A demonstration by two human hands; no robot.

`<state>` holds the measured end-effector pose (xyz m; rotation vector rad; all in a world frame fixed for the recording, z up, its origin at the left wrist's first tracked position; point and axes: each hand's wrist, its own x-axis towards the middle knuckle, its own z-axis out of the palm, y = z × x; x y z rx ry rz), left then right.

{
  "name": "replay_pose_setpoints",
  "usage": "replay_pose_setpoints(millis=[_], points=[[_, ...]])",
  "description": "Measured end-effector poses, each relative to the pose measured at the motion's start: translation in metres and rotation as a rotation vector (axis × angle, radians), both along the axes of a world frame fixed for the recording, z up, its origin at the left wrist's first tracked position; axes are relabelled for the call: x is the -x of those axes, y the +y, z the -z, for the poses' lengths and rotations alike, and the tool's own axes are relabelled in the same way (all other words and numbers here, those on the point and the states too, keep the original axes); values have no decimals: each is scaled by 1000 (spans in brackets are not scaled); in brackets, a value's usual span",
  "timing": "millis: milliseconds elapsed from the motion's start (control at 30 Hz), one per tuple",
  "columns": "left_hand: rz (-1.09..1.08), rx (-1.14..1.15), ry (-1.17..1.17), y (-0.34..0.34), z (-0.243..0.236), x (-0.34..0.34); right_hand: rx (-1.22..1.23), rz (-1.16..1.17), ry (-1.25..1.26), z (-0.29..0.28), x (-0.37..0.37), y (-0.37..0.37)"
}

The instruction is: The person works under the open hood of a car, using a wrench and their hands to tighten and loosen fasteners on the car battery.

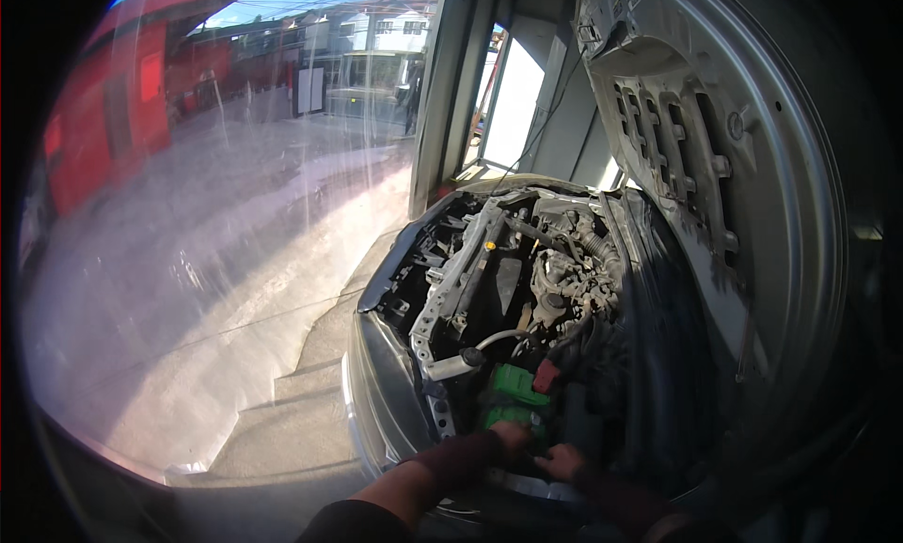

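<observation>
A green car battery [519, 384] sits at the near end of an open engine bay, with a red terminal cover [545, 377] at its right edge. Over the battery's near part, my left hand [513, 437] has its fingers curled in; what they hold is too small and dark to make out. Just to the right and a little nearer is my right hand [562, 461], its fingers drawn together and pointing toward the left one. Shadow hides whatever lies between its fingertips. The two hands are close but apart.
The raised hood [715, 139] leans over the right side. Beyond the battery lie the engine [564, 280], a metal radiator support [451, 299] and a yellow cap [490, 247]. A clear plastic sheet [235, 289] hangs at the left, and a grey post [442, 101] stands behind the car.
</observation>
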<state>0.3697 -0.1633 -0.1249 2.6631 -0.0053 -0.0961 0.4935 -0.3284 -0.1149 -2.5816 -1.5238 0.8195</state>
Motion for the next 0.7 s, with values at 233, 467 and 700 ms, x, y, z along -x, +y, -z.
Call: replay_pose_setpoints(millis=[233, 467, 700], points=[[-149, 131, -296, 22, -30, 45, -246, 106, -245, -99, 44, -2], [-705, 488, -623, 19, -55, 168, -542, 89, 319, -149, 113, -25], [-464, 344, -284, 18, -36, 115, -83, -368, 837, -111, 172, -3]])
